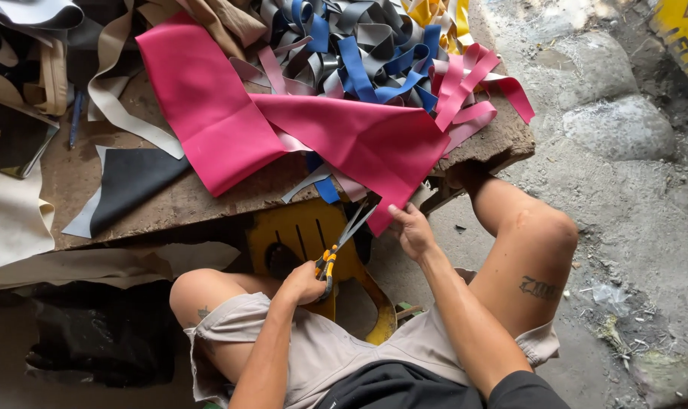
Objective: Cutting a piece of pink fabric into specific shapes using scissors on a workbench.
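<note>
A large pink sheet of leather-like material [344,136] lies folded across a worn wooden table [170,203], with one corner hanging over the front edge. My right hand [412,229] pinches that hanging corner from below. My left hand [302,282] grips the orange-handled scissors [342,241]. Their blades are parted and point up at the pink sheet's lower edge, just left of my right hand. Both of my bare knees flank the work.
A heap of blue, grey and pink strips [359,49] covers the table's far side. A black piece [132,180] and beige scraps [124,113] lie at the left. A yellow plastic stool [302,227] stands under the table. Stones [616,125] and rough ground lie to the right.
</note>
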